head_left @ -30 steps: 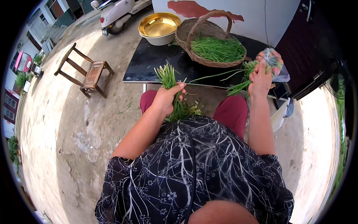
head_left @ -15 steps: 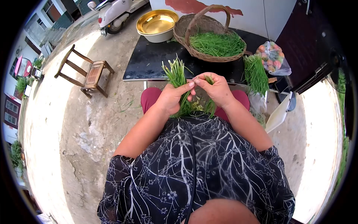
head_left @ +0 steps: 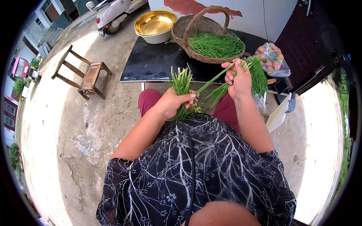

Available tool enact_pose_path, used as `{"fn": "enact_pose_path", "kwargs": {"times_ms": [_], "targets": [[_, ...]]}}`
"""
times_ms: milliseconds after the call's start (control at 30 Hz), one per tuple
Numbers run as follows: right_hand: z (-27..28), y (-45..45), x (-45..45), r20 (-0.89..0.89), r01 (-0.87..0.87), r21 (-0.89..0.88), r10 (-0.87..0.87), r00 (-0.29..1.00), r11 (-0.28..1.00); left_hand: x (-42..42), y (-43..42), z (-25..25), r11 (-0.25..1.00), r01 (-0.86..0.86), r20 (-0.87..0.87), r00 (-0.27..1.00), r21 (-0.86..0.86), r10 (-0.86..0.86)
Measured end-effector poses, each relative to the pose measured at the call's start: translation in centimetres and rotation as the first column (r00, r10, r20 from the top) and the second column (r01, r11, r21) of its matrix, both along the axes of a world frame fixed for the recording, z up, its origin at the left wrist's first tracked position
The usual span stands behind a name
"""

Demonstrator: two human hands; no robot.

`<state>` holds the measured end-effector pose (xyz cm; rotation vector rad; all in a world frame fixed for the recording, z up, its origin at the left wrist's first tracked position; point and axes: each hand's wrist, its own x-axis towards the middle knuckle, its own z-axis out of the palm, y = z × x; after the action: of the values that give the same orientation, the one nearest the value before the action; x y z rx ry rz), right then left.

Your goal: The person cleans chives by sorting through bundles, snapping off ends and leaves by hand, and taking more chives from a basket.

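Your left hand (head_left: 171, 103) is closed around a near-upright bunch of slender green stalks with pale cut ends (head_left: 181, 81), before the glossy black tabletop (head_left: 147, 64), while your right hand (head_left: 240, 81), fingers pinched together, grips a few long green stalks (head_left: 212, 83) slanting across to your left fingertips. Beside your right hand, a loose green bundle (head_left: 260, 77) overhangs the tabletop's edge; beyond stands a brown wicker basket (head_left: 183, 28) holding cut greens (head_left: 215, 45).
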<state>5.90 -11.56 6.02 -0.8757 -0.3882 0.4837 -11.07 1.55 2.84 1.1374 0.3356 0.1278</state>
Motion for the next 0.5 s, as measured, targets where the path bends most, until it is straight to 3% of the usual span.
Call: {"fn": "enact_pose_path", "kwargs": {"times_ms": [233,500], "targets": [[-0.1,-0.8,1.5,-0.063,0.099,0.039,-0.097,0.993,0.994,0.0,0.9,-1.2,1.000,0.006,-0.039,0.999,0.010,-0.006],[-0.3,-0.9,2.2,-0.064,0.120,0.043,-0.117,0.991,0.992,-0.3,1.1,-0.4,0.990,0.144,-0.011,0.989,-0.007,-0.144]]}}
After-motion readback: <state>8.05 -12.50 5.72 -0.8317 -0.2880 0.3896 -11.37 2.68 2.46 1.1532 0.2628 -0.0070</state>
